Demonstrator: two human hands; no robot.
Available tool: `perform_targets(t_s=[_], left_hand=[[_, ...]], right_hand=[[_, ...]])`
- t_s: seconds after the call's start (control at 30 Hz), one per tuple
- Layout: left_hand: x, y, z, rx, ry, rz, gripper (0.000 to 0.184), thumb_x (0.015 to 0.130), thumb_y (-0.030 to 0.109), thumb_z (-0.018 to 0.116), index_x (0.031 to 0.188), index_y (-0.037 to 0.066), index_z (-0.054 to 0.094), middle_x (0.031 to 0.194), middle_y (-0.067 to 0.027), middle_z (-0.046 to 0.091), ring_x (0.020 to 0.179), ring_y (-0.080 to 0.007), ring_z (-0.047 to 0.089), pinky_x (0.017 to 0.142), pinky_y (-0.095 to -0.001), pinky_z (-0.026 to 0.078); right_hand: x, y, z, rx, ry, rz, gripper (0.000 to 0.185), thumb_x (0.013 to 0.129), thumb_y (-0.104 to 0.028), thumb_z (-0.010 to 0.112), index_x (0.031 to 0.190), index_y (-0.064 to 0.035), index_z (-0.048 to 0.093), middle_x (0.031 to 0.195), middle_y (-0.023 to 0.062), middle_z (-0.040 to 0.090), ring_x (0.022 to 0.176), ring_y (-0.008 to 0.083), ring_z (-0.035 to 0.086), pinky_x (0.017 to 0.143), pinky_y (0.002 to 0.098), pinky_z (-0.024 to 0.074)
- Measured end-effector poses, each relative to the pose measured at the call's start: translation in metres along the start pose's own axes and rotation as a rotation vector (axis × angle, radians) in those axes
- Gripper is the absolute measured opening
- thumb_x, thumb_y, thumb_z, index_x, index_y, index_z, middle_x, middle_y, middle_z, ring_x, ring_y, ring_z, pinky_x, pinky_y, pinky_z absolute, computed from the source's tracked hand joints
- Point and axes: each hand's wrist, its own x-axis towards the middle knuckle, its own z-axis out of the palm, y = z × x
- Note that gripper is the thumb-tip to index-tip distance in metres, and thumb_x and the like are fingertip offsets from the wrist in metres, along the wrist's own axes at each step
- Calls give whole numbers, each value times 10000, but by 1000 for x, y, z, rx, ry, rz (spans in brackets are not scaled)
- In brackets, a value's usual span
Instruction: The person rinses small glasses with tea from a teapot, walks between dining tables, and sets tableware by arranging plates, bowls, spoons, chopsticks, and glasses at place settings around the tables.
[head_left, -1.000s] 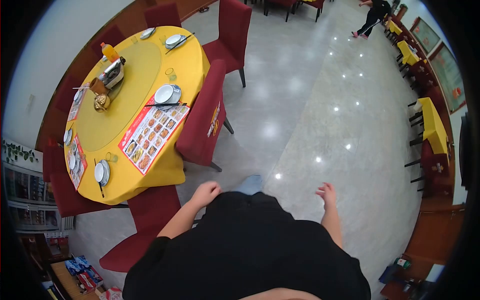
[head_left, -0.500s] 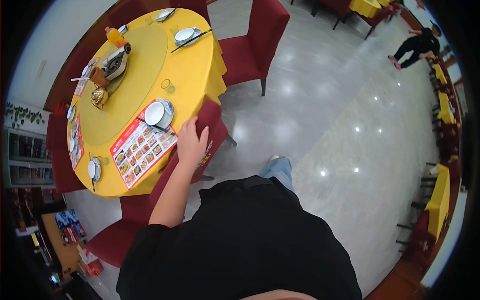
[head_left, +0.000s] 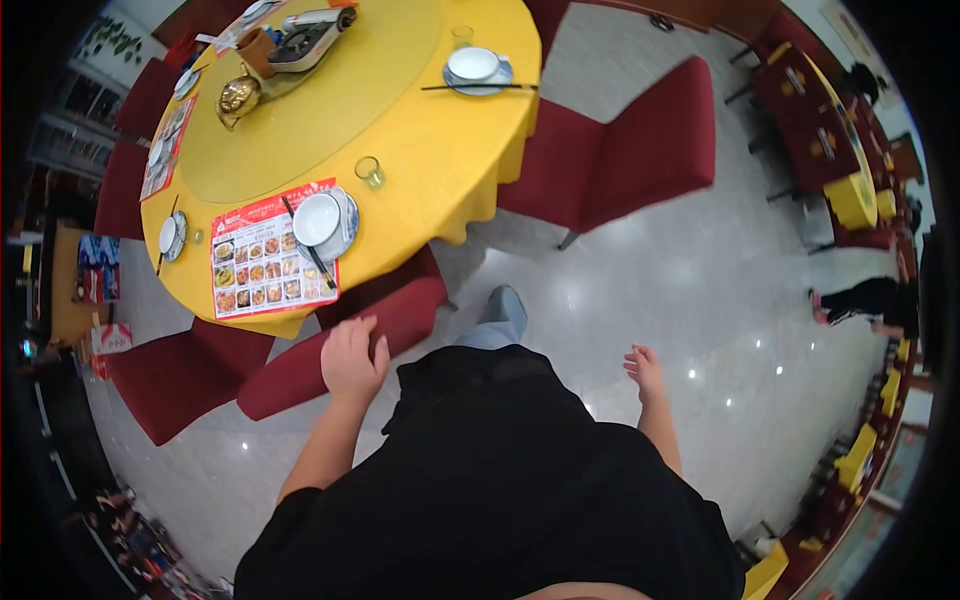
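Note:
My left hand [head_left: 350,358] is on the top edge of a dark red chair [head_left: 410,318], its fingers curled over the chair back and the thumb apart. That chair stands at the near side of a round table with a yellow cloth [head_left: 440,205]. My right hand [head_left: 645,368] hangs free over the floor, fingers loosely bent and apart, holding nothing. In front of the chair, a printed menu sheet [head_left: 250,260] lies on the table, with a white bowl [head_left: 317,218] on a plate and dark chopsticks [head_left: 320,262] partly over it.
A second red chair [head_left: 650,150] stands to the right of the table, another [head_left: 190,375] to the left. On the tabletop are a glass [head_left: 369,171], a gold teapot [head_left: 238,97] and a portable stove [head_left: 312,42]. A person in black [head_left: 870,300] is at far right.
My view has turned right and come closer to the table. My left hand stays on the chair back, which now appears lower and angled differently. My right hand has come into view.

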Motion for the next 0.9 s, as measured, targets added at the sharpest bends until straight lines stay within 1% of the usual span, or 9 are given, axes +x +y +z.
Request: perform_targets(t_s=[0.1, 0.2, 0.3, 0.47, 0.5, 0.6, 0.67, 0.8, 0.9], left_hand=[[2, -4, -1, 5, -49, -42, 348, 748, 231, 700, 1061, 100, 622, 1004, -103, 620, 950, -296, 606, 796, -410, 485], [9, 3, -5, 0, -55, -99, 352, 740, 234, 706, 1055, 104, 620, 1004, -104, 620, 948, -301, 606, 797, -409, 484], [23, 10, -9, -70, -101, -299, 225, 753, 189, 705, 954, 108, 648, 934, -93, 630, 890, -268, 618, 758, -378, 488], [90, 0, 13, -549, 38, -622, 75, 809, 96, 685, 854, 46, 652, 838, -110, 629, 745, -285, 620, 678, -368, 502], [108, -5, 23, -504, 70, -633, 109, 809, 92, 690, 892, 33, 650, 880, -118, 636, 799, -292, 625, 726, -378, 503], [171, -16, 57, -251, 134, -529, 322, 794, 100, 712, 1091, 20, 617, 1096, -165, 618, 1049, -327, 588, 916, -414, 463], [211, -16, 79, -248, 86, -570, 543, 773, 129, 737, 1260, 18, 521, 1275, -206, 522, 1216, -366, 479, 1029, -444, 387], [266, -39, 136, -106, 103, -696, 689, 748, 172, 777, 1334, 13, 451, 1356, -233, 444, 1263, -389, 427, 1054, -458, 368], [307, -51, 165, -9, 65, -792, 737, 734, 196, 799, 1350, 10, 441, 1363, -237, 439, 1264, -392, 429, 1052, -453, 377]], right_hand=[[42, -42, 48, -197, -167, 61, 340, 920, -295, 590, 1178, -74, 590, 908, 77, 691, 820, 191, 659, 692, 337, 495], [93, -64, 85, -694, -535, -197, 289, 884, -251, 607, 1100, -60, 634, 886, 113, 696, 807, 235, 668, 718, 371, 513], [90, -137, 113, -816, -319, -473, 240, 883, -252, 614, 1030, -69, 664, 818, 104, 673, 797, 212, 655, 703, 355, 502], [155, -251, 148, -1050, -521, -560, 265, 888, -264, 642, 1054, -57, 650, 855, 120, 678, 840, 224, 664, 775, 359, 517], [166, -271, 156, -1129, -568, -613, 263, 892, -260, 646, 1056, -54, 648, 864, 114, 681, 847, 216, 665, 787, 355, 519], [182, -340, 200, -941, -700, -641, 206, 919, -183, 621, 1058, -31, 635, 907, 96, 684, 855, 187, 658, 805, 331, 519], [183, -391, 225, -810, -751, -709, 190, 909, -148, 614, 1042, -15, 640, 918, 111, 686, 851, 210, 662, 790, 335, 518], [204, -467, 259, -518, -830, -699, 155, 921, -93, 590, 1024, 11, 640, 908, 98, 677, 836, 173, 650, 770, 299, 514], [244, -528, 284, -309, -721, -663, 147, 938, -75, 571, 1022, 25, 636, 887, 49, 653, 831, 110, 620, 749, 261, 502]])
